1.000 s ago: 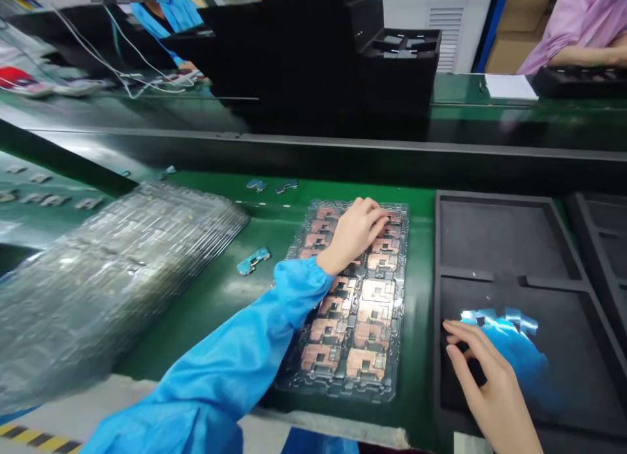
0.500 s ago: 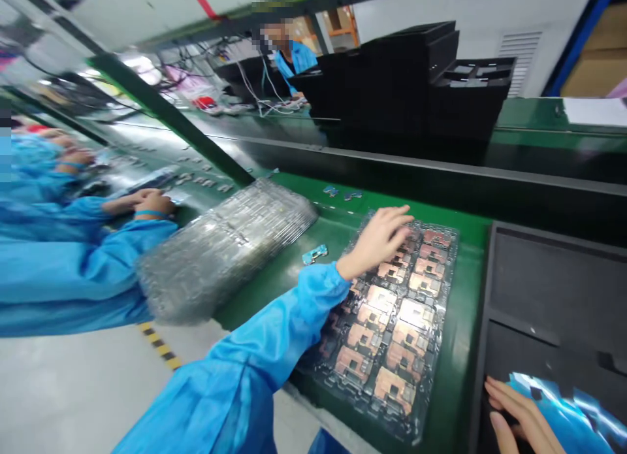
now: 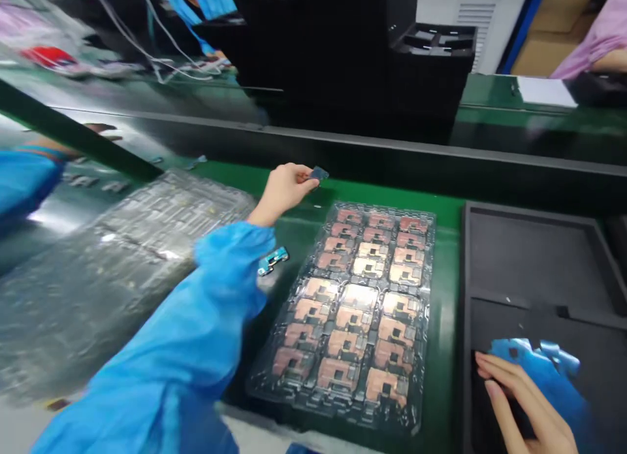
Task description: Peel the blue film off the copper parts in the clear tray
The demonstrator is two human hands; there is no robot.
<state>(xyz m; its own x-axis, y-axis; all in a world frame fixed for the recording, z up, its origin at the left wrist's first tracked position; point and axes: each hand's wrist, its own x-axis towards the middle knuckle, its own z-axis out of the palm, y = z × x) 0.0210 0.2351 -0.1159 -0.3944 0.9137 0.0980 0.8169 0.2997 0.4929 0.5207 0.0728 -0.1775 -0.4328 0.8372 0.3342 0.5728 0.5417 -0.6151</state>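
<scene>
- Blue piece (image 3: 320,173): one, pinched in the outstretched left hand (image 3: 285,189) near the clear tray (image 3: 337,411); second piece (image 3: 280,255) on the bench (image 3: 447,310).
- Copper-coloured parts (image 3: 346,344): twenty-four, in that tray.
- Right hand (image 3: 526,398): curved over one black tray (image 3: 533,251), thumb and fingertips narrowly apart.

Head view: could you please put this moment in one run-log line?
left hand: pinching small bluish part | right hand: over black tray, near blue film
</scene>
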